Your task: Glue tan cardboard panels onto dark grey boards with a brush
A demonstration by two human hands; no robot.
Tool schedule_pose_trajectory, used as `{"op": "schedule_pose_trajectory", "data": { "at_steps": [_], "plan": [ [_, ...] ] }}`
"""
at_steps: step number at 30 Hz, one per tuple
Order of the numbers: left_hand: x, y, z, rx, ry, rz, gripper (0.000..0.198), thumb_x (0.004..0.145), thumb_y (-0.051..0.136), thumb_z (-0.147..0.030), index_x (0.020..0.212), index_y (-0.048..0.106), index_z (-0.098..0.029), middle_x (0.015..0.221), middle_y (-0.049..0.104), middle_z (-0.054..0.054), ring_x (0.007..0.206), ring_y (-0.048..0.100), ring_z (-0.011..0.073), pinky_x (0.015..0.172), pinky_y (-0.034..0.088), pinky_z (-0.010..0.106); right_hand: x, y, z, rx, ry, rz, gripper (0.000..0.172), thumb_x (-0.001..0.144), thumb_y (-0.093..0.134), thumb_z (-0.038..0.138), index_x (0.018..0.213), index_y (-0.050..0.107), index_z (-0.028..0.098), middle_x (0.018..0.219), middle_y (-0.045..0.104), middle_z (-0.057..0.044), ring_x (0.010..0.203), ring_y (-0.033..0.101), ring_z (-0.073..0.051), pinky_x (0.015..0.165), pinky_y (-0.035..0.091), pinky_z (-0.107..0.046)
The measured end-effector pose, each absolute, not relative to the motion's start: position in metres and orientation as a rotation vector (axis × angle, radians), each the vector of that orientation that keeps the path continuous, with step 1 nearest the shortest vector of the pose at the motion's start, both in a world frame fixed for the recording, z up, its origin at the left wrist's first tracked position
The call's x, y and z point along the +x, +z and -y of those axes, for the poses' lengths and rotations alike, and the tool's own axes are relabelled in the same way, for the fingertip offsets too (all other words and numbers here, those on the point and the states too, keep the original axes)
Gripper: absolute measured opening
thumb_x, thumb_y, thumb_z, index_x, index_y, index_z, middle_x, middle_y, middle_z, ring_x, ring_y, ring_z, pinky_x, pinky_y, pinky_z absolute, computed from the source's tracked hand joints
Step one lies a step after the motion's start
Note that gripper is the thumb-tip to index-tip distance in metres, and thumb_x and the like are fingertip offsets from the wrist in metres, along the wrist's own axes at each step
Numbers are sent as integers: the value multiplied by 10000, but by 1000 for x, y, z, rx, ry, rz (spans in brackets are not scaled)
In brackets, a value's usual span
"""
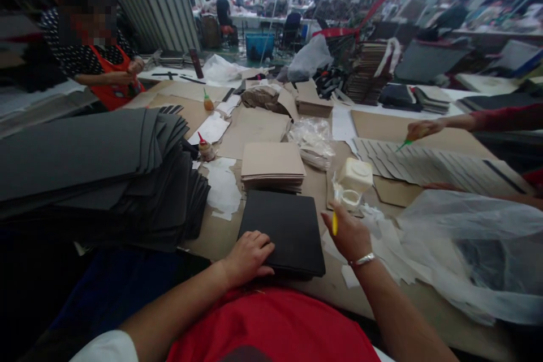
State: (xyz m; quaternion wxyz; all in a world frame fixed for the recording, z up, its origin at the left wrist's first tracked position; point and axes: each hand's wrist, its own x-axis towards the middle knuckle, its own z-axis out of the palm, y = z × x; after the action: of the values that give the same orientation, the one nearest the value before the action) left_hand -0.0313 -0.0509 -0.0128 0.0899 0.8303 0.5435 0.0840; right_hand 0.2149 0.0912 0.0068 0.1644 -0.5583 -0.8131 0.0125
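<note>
- While the left hand (248, 257) lies open and flat, fingers spread, on a black pad (284, 232), that pad sits near the bench (449, 322) edge closest to the person.
- Right hand (345, 232) pinches a yellow stick (335, 223) (only a short end shows), just beside a white tub (355, 175).
- A stack of tan card (272, 167) sits just past the pad; a pile of dark grey sheets (85, 164) lies to the left, a plastic bag (466, 243) to the right.
- A co-worker's hand (419, 129) holds a green stick (403, 145) above slotted sheets (424, 164).
</note>
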Motion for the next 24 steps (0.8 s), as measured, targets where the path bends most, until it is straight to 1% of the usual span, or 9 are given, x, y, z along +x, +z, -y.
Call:
{"op": "schedule_pose_trajectory", "data": {
  "at_steps": [2,4,6,8,9,12,15,18,24],
  "plan": [
    [-33,-6,34,2456,384,-1613,544,771,559,-579,1150,563,-188,1092,590,98,973,532,233,825,441,356,213,26,-108,-1436,208,2064,499,892,341,546,1106,598,175,807,670,-92,596,592,-154,496,375,-242],
    [-34,0,5,2457,542,-1674,518,823,506,-544,1195,536,-185,1166,569,112,1055,515,233,892,423,362,193,48,-131,-1281,544,1830,527,877,338,585,1002,631,165,669,622,-43,485,517,-107,435,354,-219],
    [-33,2,-34,2474,625,-1770,506,852,485,-491,1247,498,-175,1272,518,130,1177,456,251,981,371,387,154,68,-155,-1143,918,1670,510,830,421,610,895,632,150,543,531,14,388,416,-68,367,299,-197],
    [-32,0,-74,2474,581,-1876,567,840,506,-478,1304,444,-157,1379,430,149,1287,354,284,1051,295,440,103,77,-179,-1019,1207,1671,432,757,560,573,820,619,150,487,473,52,358,377,-51,343,273,-182],
    [-31,-2,-91,2447,524,-1933,607,828,521,-484,1325,420,-150,1410,393,157,1318,309,302,1067,263,473,78,77,-190,-971,1326,1707,398,740,589,546,784,609,152,463,452,64,345,364,-46,335,262,-177],
    [-32,-11,-124,2310,346,-2050,691,795,539,-531,1345,395,-138,1440,351,172,1334,272,340,1064,239,540,16,60,-222,-942,1597,1879,338,732,608,484,739,612,146,415,432,75,321,346,-41,323,252,-168],
    [-36,-16,-131,2273,304,-2049,748,778,525,-584,1350,387,-124,1434,361,176,1327,280,341,1063,241,540,-18,34,-255,-1108,1674,1944,242,739,619,379,697,618,140,398,455,68,308,348,-41,315,257,-165],
    [-39,-17,-128,2288,320,-2020,776,772,513,-609,1364,368,-130,1441,357,166,1331,276,332,1070,235,529,-36,19,-286,-1244,1610,1842,187,781,572,306,691,606,146,399,463,64,300,349,-43,313,264,-164],
    [-38,-15,-131,2265,299,-2024,766,765,504,-630,1358,383,-160,1433,375,151,1322,300,316,1068,236,521,-42,16,-318,-1365,1428,1692,190,802,556,316,701,583,157,433,505,52,325,388,-42,345,327,-152]
  ]
}}
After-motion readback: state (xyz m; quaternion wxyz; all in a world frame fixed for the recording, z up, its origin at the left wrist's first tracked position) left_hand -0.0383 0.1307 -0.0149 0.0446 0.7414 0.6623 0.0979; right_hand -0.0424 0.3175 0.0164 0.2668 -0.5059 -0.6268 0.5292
